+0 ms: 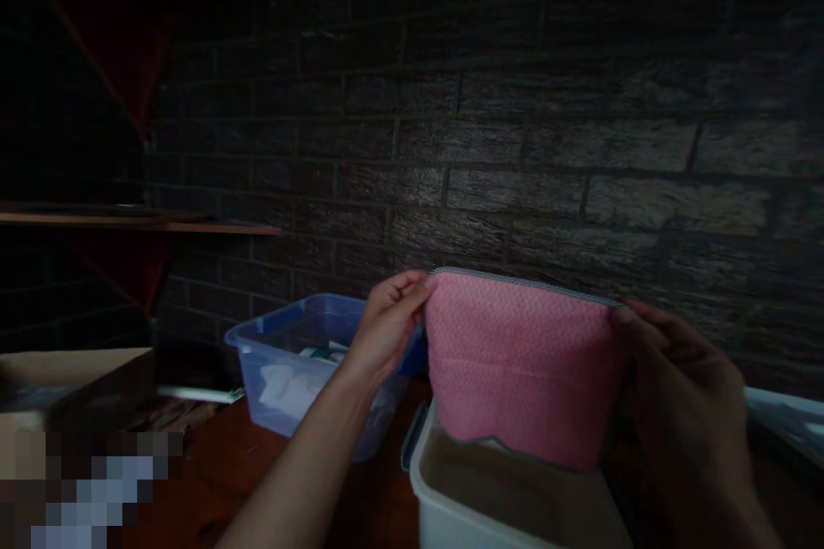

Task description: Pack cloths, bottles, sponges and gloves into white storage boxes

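A pink textured cloth (pixel 524 360) with a dark edging hangs stretched between my two hands. My left hand (pixel 392 317) pinches its upper left corner between thumb and fingers. At the upper right corner, my right hand (pixel 682 369) grips the cloth, its fingers partly in shadow. Below the cloth stands a white plastic bin (pixel 444 502), open at the top; the cloth's lower edge hangs over its mouth and hides part of it. Behind my left forearm is a translucent blue tub (pixel 270 373) with white items inside.
A brown wooden surface (pixel 212 472) carries the containers. An open cardboard box (pixel 96 377) sits at the left, below a wooden shelf (pixel 193 225) on a red bracket. A dark brick wall (pixel 489 137) rises behind. Something pale (pixel 789 407) lies at the right edge.
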A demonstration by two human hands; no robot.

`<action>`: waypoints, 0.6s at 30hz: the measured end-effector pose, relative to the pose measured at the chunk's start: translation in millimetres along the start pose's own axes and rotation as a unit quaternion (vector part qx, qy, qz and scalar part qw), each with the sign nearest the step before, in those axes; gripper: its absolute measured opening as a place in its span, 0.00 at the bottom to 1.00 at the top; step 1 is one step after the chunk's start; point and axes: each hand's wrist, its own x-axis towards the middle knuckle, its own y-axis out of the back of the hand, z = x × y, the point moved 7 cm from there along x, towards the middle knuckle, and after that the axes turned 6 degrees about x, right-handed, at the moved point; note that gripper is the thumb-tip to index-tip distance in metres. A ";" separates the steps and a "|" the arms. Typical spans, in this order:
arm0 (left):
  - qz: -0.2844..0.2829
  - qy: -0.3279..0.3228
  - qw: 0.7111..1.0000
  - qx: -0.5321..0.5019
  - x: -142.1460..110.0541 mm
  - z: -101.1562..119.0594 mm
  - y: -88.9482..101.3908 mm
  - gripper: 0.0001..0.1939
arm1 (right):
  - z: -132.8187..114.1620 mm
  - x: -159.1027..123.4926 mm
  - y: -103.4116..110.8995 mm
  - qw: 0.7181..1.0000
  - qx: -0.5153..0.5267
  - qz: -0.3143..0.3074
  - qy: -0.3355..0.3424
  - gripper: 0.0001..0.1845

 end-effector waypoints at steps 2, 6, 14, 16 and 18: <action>0.042 -0.015 0.999 0.013 3.1 1.5 8.8 0.09 | 2.6 0.1 -7.3 0.999 0.002 -0.027 -0.027 0.17; 0.077 -0.017 0.997 0.023 8.2 1.3 16.7 0.10 | 3.7 1.3 -15.8 0.996 0.033 -0.072 -0.044 0.15; 0.087 -0.015 0.995 0.038 4.4 1.7 12.6 0.14 | 5.3 5.6 -15.8 0.984 0.137 -0.085 -0.071 0.18; 0.090 -0.018 0.995 0.043 3.2 2.4 12.1 0.15 | 2.5 6.3 -13.1 0.987 0.129 -0.080 -0.051 0.19; 0.083 -0.015 0.995 0.046 2.0 3.4 9.8 0.14 | -2.7 5.9 -8.1 0.992 0.106 -0.063 -0.022 0.21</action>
